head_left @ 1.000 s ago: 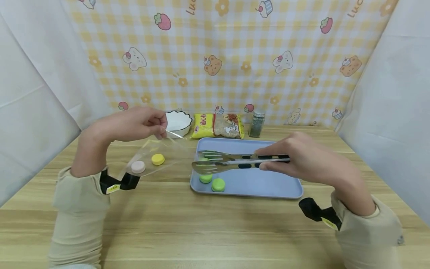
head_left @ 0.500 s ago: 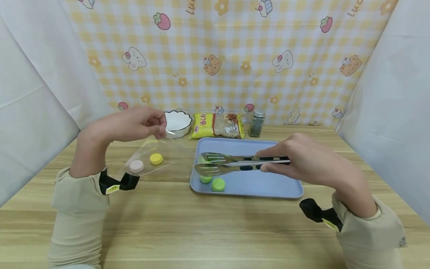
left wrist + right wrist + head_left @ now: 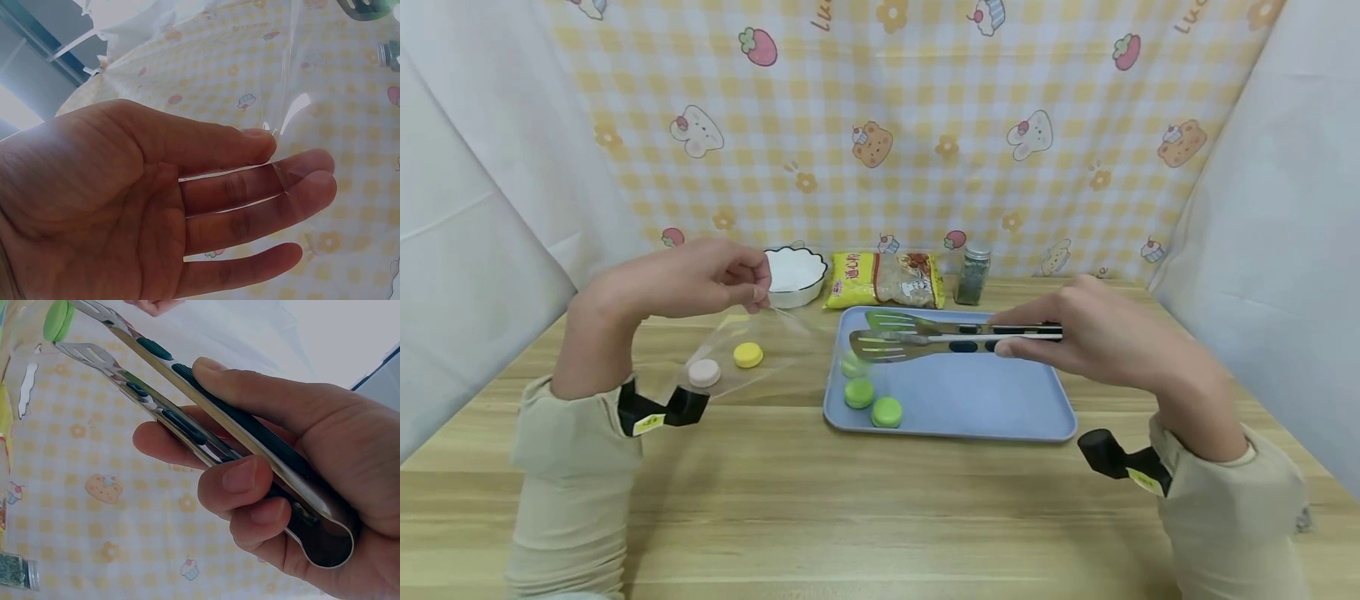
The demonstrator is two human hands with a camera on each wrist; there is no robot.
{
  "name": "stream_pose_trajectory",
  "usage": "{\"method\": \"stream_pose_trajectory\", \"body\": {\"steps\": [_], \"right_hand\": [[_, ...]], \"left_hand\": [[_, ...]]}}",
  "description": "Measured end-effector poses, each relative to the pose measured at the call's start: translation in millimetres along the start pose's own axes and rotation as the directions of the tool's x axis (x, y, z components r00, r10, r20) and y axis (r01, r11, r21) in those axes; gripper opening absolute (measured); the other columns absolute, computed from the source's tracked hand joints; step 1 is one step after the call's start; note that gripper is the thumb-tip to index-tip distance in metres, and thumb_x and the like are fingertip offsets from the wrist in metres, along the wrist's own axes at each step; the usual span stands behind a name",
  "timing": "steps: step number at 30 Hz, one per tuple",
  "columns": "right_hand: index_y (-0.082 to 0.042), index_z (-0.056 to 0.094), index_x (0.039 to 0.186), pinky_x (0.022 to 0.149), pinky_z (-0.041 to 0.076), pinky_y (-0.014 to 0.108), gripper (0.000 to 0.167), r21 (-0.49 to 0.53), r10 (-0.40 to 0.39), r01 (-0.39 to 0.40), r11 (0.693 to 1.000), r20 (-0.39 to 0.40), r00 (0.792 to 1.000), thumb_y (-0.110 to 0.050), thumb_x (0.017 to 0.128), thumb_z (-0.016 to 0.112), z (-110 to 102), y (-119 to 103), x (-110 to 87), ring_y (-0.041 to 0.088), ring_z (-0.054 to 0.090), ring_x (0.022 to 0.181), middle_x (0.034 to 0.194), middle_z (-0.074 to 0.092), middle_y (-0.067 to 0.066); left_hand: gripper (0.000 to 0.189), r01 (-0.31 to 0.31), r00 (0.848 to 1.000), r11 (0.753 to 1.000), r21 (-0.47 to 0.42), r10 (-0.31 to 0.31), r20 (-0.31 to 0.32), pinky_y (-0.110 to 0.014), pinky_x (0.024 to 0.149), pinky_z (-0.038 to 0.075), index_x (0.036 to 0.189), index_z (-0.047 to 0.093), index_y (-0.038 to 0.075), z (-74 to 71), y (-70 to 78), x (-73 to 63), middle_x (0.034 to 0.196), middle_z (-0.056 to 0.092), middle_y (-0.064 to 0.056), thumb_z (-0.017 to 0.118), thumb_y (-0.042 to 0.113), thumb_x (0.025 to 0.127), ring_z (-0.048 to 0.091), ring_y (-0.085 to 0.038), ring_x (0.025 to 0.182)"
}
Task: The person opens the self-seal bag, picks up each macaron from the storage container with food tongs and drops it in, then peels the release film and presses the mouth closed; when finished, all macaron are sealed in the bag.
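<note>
At left, the left hand (image 3: 700,279) pinches a clear bag (image 3: 767,343); at right, the right hand (image 3: 1097,337) grips tongs (image 3: 919,341). The packet (image 3: 885,282) at centre reads "通心粉".

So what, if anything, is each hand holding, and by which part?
The right hand holds the tongs by their handles; the left hand pinches clear plastic at its upper edge. Whether the tongs grip a green macaron, I can't tell.
</note>
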State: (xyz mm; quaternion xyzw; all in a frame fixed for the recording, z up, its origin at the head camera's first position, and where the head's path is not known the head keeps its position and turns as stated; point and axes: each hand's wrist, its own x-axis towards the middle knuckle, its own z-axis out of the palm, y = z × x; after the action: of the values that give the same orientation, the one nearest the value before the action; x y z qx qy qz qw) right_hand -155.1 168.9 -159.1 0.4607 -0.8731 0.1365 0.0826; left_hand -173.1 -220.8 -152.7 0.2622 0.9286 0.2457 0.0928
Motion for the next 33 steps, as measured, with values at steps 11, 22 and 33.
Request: {"method": "stream_pose_trajectory", "body": {"steps": [11,22,33], "right_hand": [[-0.012,0.072,0.105,0.049,0.038,0.016,0.022,0.019,-0.069,0.071,0.997,-0.071,0.995,-0.012,0.083,0.071,-4,3,-6.2,-0.009,0.031,0.043,0.084,0.068,-0.012],[-0.016,0.070,0.110,0.043,0.032,0.019,0.025,0.122,-0.050,0.037,0.992,0.112,0.992,-0.027,0.089,0.064,1,4,2.7,-0.005,0.026,0.043,0.062,0.054,-0.020],[-0.007,0.070,0.108,0.054,0.045,0.023,0.027,0.165,-0.003,-0.022,0.986,0.149,0.989,-0.026,0.090,0.063,14,17,13.1,-0.005,0.049,0.051,0.089,0.070,-0.004]], "left_hand": [[0.011,-0.025,1.000,1.000,-0.006,0.025,0.004,-0.035,0.074,0.044,0.086,0.052,0.004,-0.5,-1.4,2.5,0.088,0.062,-0.004,0.046,0.004,0.096,0.061,-0.016,0.088],[0.012,-0.068,0.998,0.998,0.016,0.068,0.004,-0.030,0.071,0.044,0.085,0.056,0.006,-0.3,-2.1,-1.4,0.083,0.061,-0.001,0.051,0.008,0.095,0.059,-0.015,0.084],[0.008,-0.069,0.998,0.998,0.010,0.069,0.016,-0.031,0.069,0.043,0.085,0.056,0.006,1.5,0.1,-0.7,0.079,0.058,-0.002,0.058,0.011,0.092,0.054,-0.016,0.075]]}}
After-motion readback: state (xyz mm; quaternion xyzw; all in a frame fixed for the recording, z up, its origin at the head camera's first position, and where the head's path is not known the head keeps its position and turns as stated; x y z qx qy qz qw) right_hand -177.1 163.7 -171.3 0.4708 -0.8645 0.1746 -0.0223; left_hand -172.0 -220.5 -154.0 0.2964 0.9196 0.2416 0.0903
